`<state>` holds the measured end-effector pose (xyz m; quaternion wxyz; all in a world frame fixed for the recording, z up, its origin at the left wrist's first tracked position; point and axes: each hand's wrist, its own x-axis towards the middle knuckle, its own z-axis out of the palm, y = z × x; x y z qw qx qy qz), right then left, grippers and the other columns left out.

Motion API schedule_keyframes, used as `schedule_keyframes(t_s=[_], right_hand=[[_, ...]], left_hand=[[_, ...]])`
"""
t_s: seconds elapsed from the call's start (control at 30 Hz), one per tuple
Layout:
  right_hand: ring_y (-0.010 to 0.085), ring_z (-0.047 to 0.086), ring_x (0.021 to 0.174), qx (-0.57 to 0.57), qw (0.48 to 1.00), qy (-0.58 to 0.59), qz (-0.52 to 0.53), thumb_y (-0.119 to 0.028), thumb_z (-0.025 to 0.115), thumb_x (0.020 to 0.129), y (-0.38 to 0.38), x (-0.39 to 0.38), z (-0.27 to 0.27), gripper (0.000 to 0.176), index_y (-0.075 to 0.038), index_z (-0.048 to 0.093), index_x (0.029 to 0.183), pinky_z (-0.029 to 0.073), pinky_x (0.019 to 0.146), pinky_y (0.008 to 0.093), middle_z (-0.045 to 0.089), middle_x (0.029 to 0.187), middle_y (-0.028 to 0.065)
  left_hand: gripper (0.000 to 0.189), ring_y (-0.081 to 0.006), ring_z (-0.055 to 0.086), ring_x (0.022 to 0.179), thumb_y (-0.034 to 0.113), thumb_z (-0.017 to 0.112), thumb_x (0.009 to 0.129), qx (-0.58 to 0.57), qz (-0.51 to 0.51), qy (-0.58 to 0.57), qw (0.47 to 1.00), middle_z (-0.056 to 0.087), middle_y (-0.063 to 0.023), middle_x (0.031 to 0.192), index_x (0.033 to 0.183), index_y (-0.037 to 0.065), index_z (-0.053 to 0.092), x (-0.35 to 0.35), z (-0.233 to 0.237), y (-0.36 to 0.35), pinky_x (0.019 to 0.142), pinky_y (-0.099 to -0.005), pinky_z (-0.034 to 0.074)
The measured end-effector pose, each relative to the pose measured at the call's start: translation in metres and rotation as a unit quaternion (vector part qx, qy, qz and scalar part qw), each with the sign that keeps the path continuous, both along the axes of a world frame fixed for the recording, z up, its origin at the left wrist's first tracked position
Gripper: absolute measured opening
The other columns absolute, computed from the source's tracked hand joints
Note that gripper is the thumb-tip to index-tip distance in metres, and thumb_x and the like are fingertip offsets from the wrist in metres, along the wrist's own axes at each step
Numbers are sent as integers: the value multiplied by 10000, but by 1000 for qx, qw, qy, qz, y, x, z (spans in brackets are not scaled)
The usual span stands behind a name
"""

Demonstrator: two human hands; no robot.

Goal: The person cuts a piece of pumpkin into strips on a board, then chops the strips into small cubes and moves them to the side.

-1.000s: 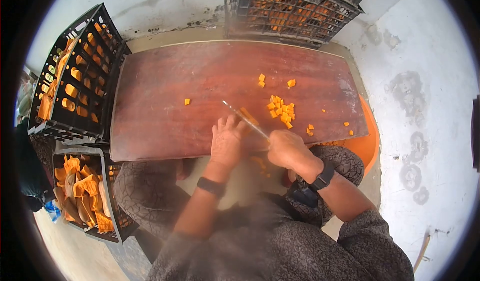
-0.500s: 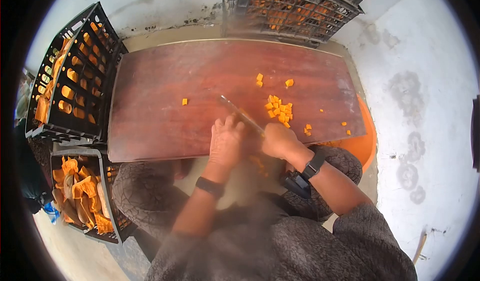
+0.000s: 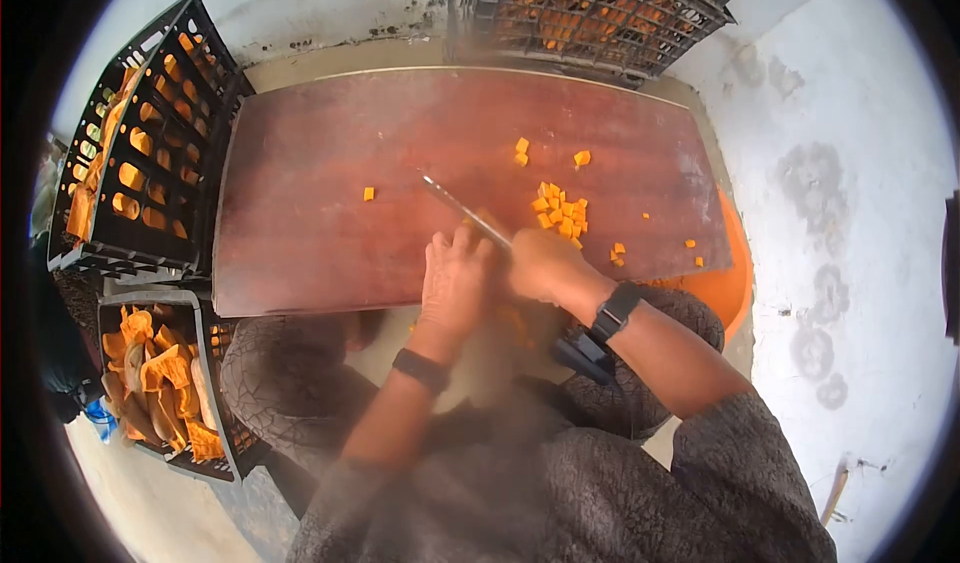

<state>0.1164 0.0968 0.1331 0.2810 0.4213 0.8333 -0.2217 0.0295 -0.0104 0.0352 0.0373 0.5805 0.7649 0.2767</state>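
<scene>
My right hand [image 3: 548, 266] is closed around the handle of a knife [image 3: 466, 210], its narrow blade slanting up and left over the reddish-brown wooden board [image 3: 300, 233]. Just left of the blade, my left hand [image 3: 455, 271] rests near the board's front edge with its fingers curled down. A blurred bit of orange shows by those fingertips; what they hold is mostly hidden. Right of the knife lies a small heap of orange cubes [image 3: 563, 213]. A few more pieces, including a lone cube [image 3: 369, 194] on the left, are scattered about.
A black crate [image 3: 150, 153] with orange pieces stands at the board's left, above a lower crate [image 3: 232, 413] of orange chunks and peel. More filled black crates [image 3: 610, 23] are stacked behind. An orange basin [image 3: 738, 263] sits under the right end, beside a white wall [image 3: 830, 163].
My right hand and the knife have shifted slightly left and up, bringing the blade across beyond my left fingertips. My left hand stays nearly in place. The cubes lie as before.
</scene>
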Motion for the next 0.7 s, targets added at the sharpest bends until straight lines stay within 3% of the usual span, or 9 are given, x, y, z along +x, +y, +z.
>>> schedule_keyframes(t_s=[0.1,0.2,0.27,0.3,0.37,0.47,0.6,0.67,0.7], right_hand=[[371,683,974,24,998,51,-23,-147,636,810,-1,3,-20,231,-18,706,988,541,829,448,705,999,212],[373,680,979,58,997,48,21,-161,643,808,-4,12,-27,254,-23,712,1010,539,833,449,700,1025,216],[386,707,802,111,983,144,20,-145,597,817,-11,18,-36,240,51,701,908,560,727,431,699,833,247],[386,707,802,111,983,147,20,-145,597,817,-12,14,-25,240,51,701,908,560,727,431,699,833,247],[330,704,659,-19,997,57,-43,-97,579,810,-7,4,8,191,46,695,857,564,647,399,687,731,216],[274,670,542,-8,999,44,0,-59,564,799,-9,10,10,157,37,686,825,553,574,369,661,648,185],[311,707,663,-16,999,28,-19,-85,582,808,-11,9,6,177,33,700,869,564,656,400,692,739,207],[355,713,830,77,994,82,9,-136,603,814,-13,20,-18,210,23,714,894,557,760,433,708,865,228],[355,713,830,80,993,81,5,-136,603,814,-12,18,-16,210,23,714,894,557,760,433,708,865,228]], left_hand=[[422,-324,507,971,129,807,624,3,-4,-1,1000,570,-79,1093,1024,179,682,0,-3,-1,865,-427,432],[419,-337,507,979,109,799,618,19,1,-8,1000,567,-88,1117,1014,162,672,2,4,0,889,-439,435],[420,-342,508,983,101,793,616,20,7,-15,1000,566,-93,1128,1013,152,666,2,5,-5,900,-443,436],[427,-346,508,984,95,786,614,11,12,-9,1000,564,-96,1140,1020,142,662,2,1,-5,900,-444,437],[434,-350,508,985,89,779,613,6,16,-1,1000,561,-99,1152,1027,132,658,1,1,-5,899,-445,439],[461,-350,508,994,97,792,599,-10,25,-12,1000,555,-106,1162,1037,117,650,2,1,-4,893,-441,443],[534,-349,499,1027,104,818,572,-5,29,-13,999,545,-103,1189,1081,122,657,-1,-3,-2,928,-441,440],[565,-350,495,1039,107,827,563,0,17,-7,1000,541,-100,1197,1101,124,658,2,-4,-5,943,-442,438],[577,-350,491,1047,109,831,560,-11,13,-19,1000,537,-99,1209,1111,124,660,2,-1,-3,955,-442,436]])
